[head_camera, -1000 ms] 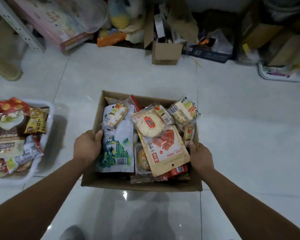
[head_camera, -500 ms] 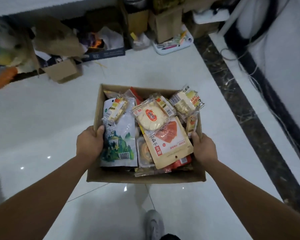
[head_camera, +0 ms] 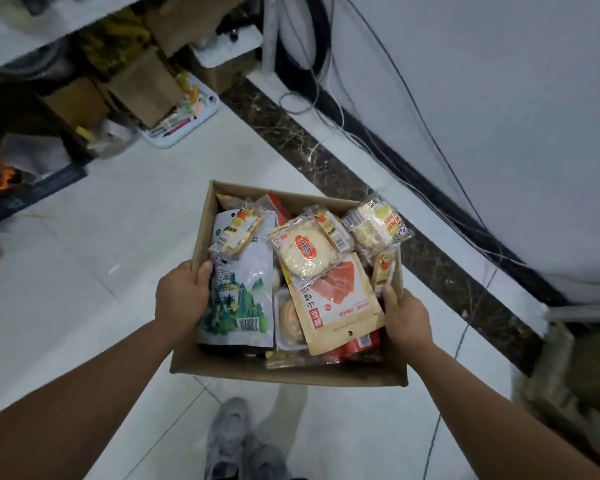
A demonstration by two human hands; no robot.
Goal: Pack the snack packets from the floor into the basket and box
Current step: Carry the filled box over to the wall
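- The floor: pale tile. The box is held above it, not resting on it. Loose cables trail along the wall on the right. Hazard: a foot catching a cable would jolt the load. One shoe shows below the box's near edge.
- The box: open cardboard, filled above its rim with snack packets. The basket is not in view. Hazard: the underside is hidden, so any sagging cannot be judged.
- The left hand: grips the left wall at mid-length, thumb hooked over the rim, fingers hidden outside.
- The right hand: grips the right wall likewise, thumb over the rim. Hazard: only two walls are supported, so an uneven lift would tilt the box.
- The white-and-green pouch: lies along the left wall, touching the left thumb.
- The tan pouch: lies toward the right wall, on top of other packets.
- The round cake packet: rests loose on top at centre.
- The clear packet: sits at the far right corner, overhanging the rim. Hazard: probably the first to slide off if the box tilts right.
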